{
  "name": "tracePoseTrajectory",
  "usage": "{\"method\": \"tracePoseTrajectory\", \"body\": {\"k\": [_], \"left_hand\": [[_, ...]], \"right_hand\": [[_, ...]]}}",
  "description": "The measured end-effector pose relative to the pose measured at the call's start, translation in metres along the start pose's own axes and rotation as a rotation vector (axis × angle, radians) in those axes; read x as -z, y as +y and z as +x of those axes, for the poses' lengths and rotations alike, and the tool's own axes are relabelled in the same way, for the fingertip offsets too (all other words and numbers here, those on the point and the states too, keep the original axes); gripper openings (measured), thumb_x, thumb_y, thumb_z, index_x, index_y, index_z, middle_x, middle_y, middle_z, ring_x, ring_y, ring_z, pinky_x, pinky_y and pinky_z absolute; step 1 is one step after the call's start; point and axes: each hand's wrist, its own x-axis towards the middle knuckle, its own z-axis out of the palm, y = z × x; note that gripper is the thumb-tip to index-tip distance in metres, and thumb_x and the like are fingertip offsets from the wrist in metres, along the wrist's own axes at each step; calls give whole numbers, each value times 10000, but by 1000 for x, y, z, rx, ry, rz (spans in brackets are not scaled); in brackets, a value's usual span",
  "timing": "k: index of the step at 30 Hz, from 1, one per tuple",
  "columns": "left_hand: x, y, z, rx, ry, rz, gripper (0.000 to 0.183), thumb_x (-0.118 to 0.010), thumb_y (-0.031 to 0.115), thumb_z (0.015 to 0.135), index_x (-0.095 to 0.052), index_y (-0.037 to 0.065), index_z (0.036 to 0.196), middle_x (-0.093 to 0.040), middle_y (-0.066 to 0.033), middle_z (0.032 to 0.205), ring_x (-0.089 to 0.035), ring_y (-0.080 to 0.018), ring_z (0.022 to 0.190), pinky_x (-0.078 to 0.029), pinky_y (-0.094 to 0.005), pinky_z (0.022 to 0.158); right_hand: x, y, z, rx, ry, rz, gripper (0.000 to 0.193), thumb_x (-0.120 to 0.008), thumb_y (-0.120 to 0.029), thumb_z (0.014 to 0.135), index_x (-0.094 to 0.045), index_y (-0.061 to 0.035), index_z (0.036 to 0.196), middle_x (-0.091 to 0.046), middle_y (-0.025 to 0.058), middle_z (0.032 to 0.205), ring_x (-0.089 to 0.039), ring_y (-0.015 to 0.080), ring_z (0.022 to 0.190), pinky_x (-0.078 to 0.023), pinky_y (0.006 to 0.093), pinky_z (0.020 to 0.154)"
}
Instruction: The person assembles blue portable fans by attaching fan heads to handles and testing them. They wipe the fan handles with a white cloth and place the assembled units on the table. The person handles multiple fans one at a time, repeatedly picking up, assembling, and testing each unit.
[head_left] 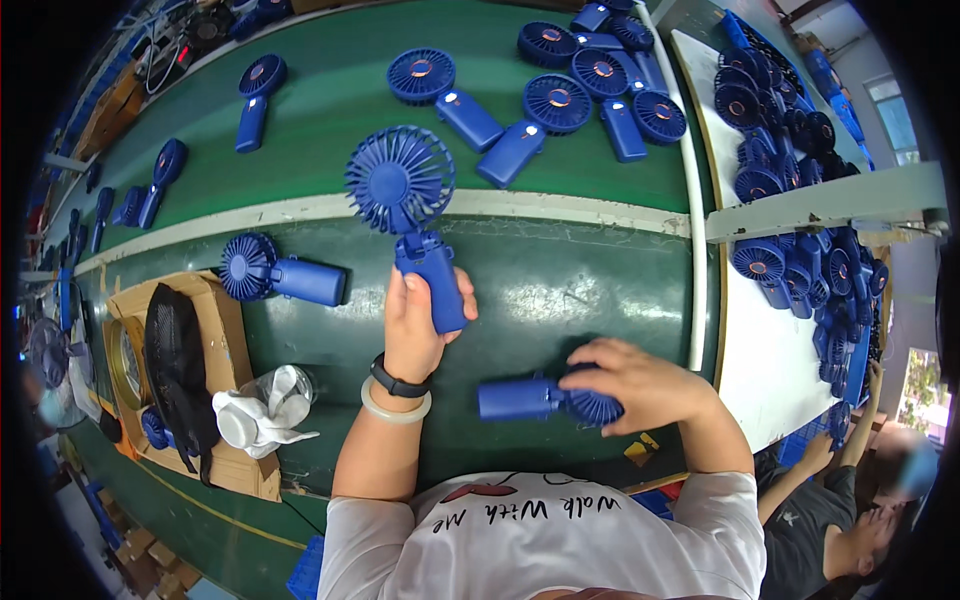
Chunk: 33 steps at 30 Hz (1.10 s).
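Note:
My left hand point(428, 300) is wrapped round the handle of a blue handheld fan point(398, 180), holding it up over the green bench with its round slatted head pointing away from me. A second blue fan point(518, 397) lies flat on the bench near my body, its handle toward the left. Over that fan's head curl the fingers of my right hand point(640, 385), gripping it; part of the head is hidden beneath them. To the left of my left hand another blue fan point(310, 282) rests on the bench with its head turned left.
Beyond a pale rail point(560, 208), several blue fans lie on a green conveyor belt point(330, 120). At left stands a cardboard box point(228, 330) with a black mesh item, beside a clear jar with white cloth point(265, 415). Many fans crowd a white board point(740, 330) at right, near another person point(835, 510).

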Motion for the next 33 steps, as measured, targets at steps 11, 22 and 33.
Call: {"method": "tracePoseTrajectory", "body": {"k": [11, 22, 33], "left_hand": [[15, -3, 7, 1, -17, -120, 718, -226, 667, 869, -481, 30, 1079, -565, -101, 918, -588, -167, 705, -378, -225, 424], [20, -3, 4, 50, -36, -222, 418, -500, 356, 911, -355, 119, 1224, -564, -139, 951, -612, -200, 752, -406, -219, 436], [23, -4, 2, 72, -196, -505, 705, -584, 35, 668, -310, 107, 1313, -461, -157, 1077, -563, -262, 868, -437, -247, 465]], "right_hand": [[67, 76, 128, 1, 827, -320, 453, -541, 78, 678, -528, -29, 1118, -540, 166, 1123, -490, 338, 1100, -384, 392, 964], [94, 93, 167, -279, 682, -1173, 352, -543, -17, 720, -558, -104, 1060, -577, 39, 1067, -479, 281, 1120, -288, 546, 991], [22, -22, 66, -344, 301, -731, 483, -665, -53, 623, -560, -77, 1093, -553, 75, 1064, -468, 289, 1102, -324, 467, 995]]}}
